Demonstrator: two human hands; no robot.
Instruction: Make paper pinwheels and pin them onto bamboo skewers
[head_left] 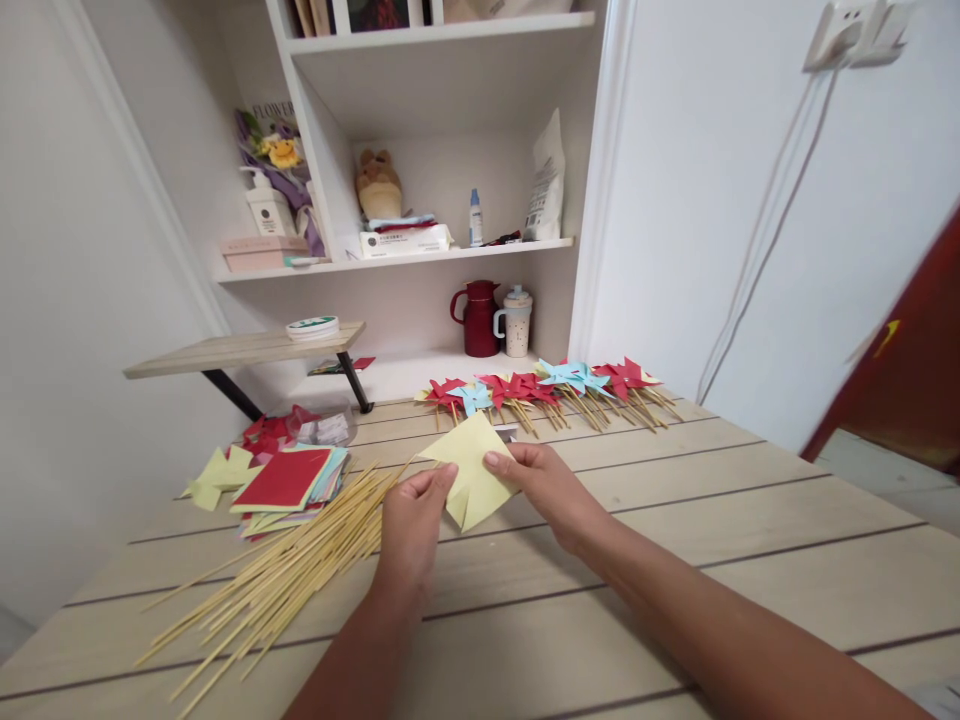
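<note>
A square sheet of pale yellow paper (474,462) is held up over the table, with a slit or crease running in from its lower corner. My left hand (415,510) pinches its left side between thumb and fingers. On the right side, my right hand (541,485) grips the sheet, thumb on top and fingers mostly hidden underneath. Just left of my left hand lies a loose spread of thin wooden sticks (300,570). Beyond the sheet, finished paper pinwheels (517,388) in red, light blue and yellow lie in a row on their sticks.
A stack of coloured paper squares (283,480) sits at the left, beside a folded yellow pinwheel (219,476) and a clear plastic container (328,427). A small raised stand (247,350) is behind them. A red jug (480,318) and a tumbler (517,325) stand at the back.
</note>
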